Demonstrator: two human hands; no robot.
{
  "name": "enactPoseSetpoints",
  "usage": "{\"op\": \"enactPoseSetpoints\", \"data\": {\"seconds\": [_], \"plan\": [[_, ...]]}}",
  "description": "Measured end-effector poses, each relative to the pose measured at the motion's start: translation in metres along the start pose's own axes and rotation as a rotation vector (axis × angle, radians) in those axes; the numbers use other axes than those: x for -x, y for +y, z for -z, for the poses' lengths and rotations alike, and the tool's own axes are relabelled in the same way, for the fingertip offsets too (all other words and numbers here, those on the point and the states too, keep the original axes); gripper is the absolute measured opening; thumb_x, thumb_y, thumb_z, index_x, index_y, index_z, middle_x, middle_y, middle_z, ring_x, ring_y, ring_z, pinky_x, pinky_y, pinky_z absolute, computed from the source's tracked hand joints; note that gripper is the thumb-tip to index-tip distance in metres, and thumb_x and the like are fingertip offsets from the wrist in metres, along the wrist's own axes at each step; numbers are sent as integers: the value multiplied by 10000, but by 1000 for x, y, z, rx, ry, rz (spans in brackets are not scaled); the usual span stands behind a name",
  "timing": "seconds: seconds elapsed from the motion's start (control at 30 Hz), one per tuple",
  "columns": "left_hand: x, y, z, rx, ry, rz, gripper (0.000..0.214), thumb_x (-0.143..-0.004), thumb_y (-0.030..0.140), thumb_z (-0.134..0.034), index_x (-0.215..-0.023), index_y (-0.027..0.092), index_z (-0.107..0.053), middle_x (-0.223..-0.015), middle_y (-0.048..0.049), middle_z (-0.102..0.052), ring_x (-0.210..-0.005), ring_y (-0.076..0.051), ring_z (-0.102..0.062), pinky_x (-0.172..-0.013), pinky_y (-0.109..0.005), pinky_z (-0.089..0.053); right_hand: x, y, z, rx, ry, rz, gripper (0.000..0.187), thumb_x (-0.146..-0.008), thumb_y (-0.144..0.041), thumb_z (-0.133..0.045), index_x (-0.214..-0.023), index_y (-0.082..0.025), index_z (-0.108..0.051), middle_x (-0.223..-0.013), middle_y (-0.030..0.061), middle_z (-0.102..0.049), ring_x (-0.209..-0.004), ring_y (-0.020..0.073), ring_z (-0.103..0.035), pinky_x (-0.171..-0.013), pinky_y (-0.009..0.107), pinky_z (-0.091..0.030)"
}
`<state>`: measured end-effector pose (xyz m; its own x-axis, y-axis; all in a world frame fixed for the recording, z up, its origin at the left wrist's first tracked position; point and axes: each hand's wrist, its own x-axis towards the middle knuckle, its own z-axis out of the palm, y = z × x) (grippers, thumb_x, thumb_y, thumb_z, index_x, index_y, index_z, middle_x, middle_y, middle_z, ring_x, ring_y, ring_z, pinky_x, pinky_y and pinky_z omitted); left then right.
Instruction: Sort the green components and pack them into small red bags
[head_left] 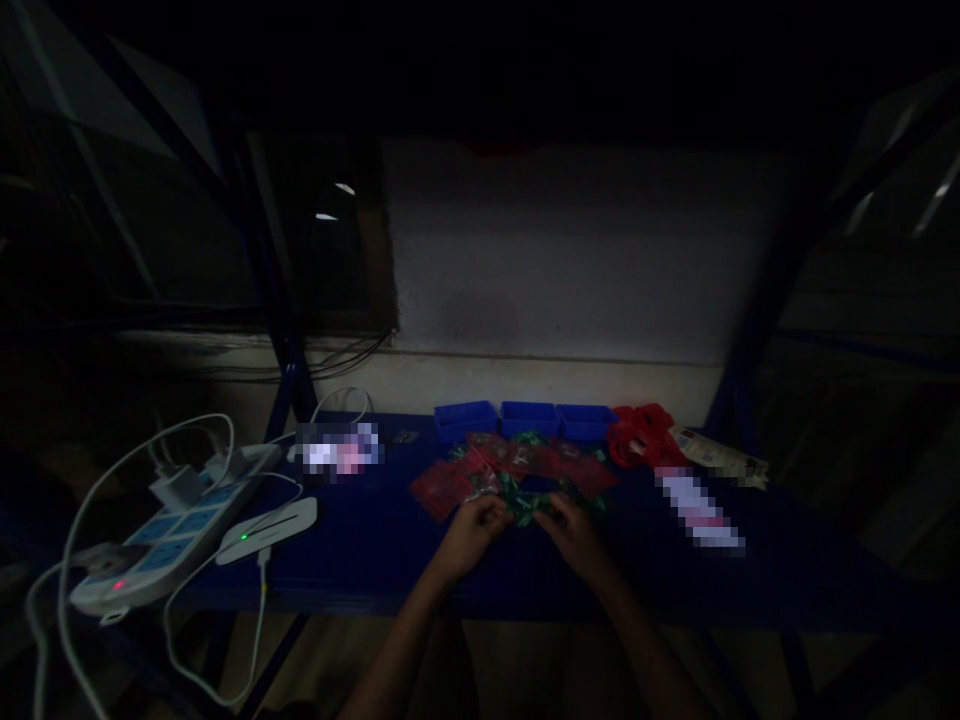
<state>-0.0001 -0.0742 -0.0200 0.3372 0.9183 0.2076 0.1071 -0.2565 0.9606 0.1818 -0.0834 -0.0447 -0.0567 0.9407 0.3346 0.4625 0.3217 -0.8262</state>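
Observation:
Both hands are low over the front of the blue table (360,550), with a green ribbon-like piece (525,508) between them. My left hand (469,535) is closed, thumb and fingers pinched at the left end of the green piece. From the other side, my right hand (576,535) pinches its right end. Dim light and blur hide the exact kind of the green piece. Just beyond the fingers lie several see-through red packets (442,488), spread in a loose pile. More green bits (531,438) show among them.
Three blue trays (465,422) stand behind the pile. A red bundle (637,435) and a printed strip (712,450) lie right. At left are a power strip (180,530) with plugs, a white device (270,528) and loose cables. Blurred patches (341,450) cover some items.

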Motion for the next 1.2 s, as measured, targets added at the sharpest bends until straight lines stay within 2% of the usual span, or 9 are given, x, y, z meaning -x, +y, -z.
{"op": "enactPoseSetpoints", "data": {"seconds": [0.1,0.23,0.37,0.5,0.6,0.7,0.87,1.07,1.2], "plan": [[0,-1,0,3,12,7,232,-692,365,-639,-628,147,-591,-536,48,-494,-492,-100,-431,-475,-205,-293,0,-3,2,-48,-30,-16,156,-873,-273,-546,-934,-140,-602,-921,17,-634,-772,158,-620,-680,331,-518],[-1,-3,0,23,1,32,251,-701,397,-621,-662,150,-605,-498,41,-526,-448,-110,-472,-459,-212,-327,1,-7,5,-147,-80,-47,202,-899,-304,-502,-976,-138,-589,-836,3,-639,-654,124,-618,-594,287,-520],[-1,-1,1,51,-4,27,286,-718,415,-594,-793,142,-638,-664,-23,-651,-592,-158,-577,-546,-241,-408,1,-12,7,-222,-108,-69,222,-905,-319,-489,-993,-139,-586,-859,16,-647,-706,138,-631,-617,302,-524],[1,5,2,48,-8,22,325,-764,435,-544,-764,134,-664,-713,-43,-672,-678,-182,-592,-596,-257,-420,1,-15,7,-251,-107,-78,244,-909,-340,-473,-981,-139,-591,-885,26,-647,-750,151,-633,-639,315,-523],[1,6,2,44,-11,23,314,-770,415,-550,-779,127,-675,-694,-31,-663,-654,-170,-578,-581,-246,-403,2,-14,7,-239,-106,-65,219,-897,-325,-499,-956,-138,-596,-843,12,-643,-715,142,-625,-630,308,-516],[0,1,0,48,-10,25,247,-716,324,-624,-844,117,-664,-661,-13,-643,-576,-140,-543,-532,-226,-366,3,-12,5,-225,-116,-55,182,-874,-289,-544,-971,-141,-588,-785,-10,-627,-648,125,-607,-596,289,-509],[-4,-8,-1,85,-9,10,228,-659,226,-647,-864,126,-626,-681,-11,-632,-602,-140,-550,-534,-216,-362,3,-11,4,-236,-118,-60,239,-860,-255,-563,-1076,-155,-540,-864,9,-629,-697,139,-616,-611,299,-518],[-3,-9,-1,90,6,0,261,-678,232,-635,-924,147,-607,-667,4,-615,-583,-131,-537,-528,-213,-360,3,-14,4,-231,-122,-59,225,-863,-247,-562,-1067,-154,-546,-889,14,-635,-719,144,-624,-640,316,-524],[-2,-6,-1,65,4,-9,188,-688,257,-639,-839,144,-641,-640,5,-609,-563,-131,-513,-526,-220,-350,3,-13,4,-212,-117,-60,186,-870,-257,-553,-1019,-147,-566,-870,9,-633,-701,136,-620,-625,305,-523]]}}
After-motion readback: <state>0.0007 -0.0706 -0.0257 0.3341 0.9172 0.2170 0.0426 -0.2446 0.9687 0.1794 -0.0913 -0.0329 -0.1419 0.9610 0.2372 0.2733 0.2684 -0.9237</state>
